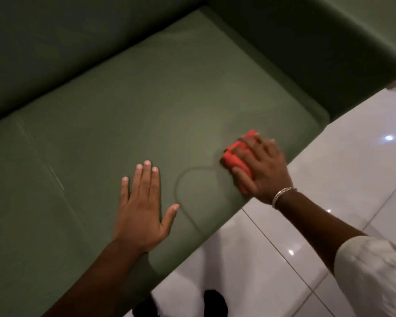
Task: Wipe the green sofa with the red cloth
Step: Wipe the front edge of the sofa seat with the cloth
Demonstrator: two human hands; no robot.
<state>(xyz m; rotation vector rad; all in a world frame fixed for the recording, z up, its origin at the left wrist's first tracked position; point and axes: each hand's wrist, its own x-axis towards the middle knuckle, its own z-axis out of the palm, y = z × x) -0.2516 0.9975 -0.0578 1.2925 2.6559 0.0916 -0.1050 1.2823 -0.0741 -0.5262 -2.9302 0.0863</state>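
The green sofa [146, 106] fills most of the view, its seat cushion running from lower left to the right armrest. My right hand [261, 165] presses a folded red cloth [234, 157] flat against the seat near its front edge, fingers spread over the cloth; a silver bracelet sits on that wrist. My left hand [142, 209] lies flat and open on the seat, palm down, a short way left of the cloth. A faint curved wipe mark shows on the cushion between the two hands.
The sofa's dark backrest [55, 53] runs along the top left and its armrest [329, 53] closes the right end. Glossy white floor tiles [341, 168] lie in front of the sofa. A dark shoe [215, 303] shows at the bottom edge.
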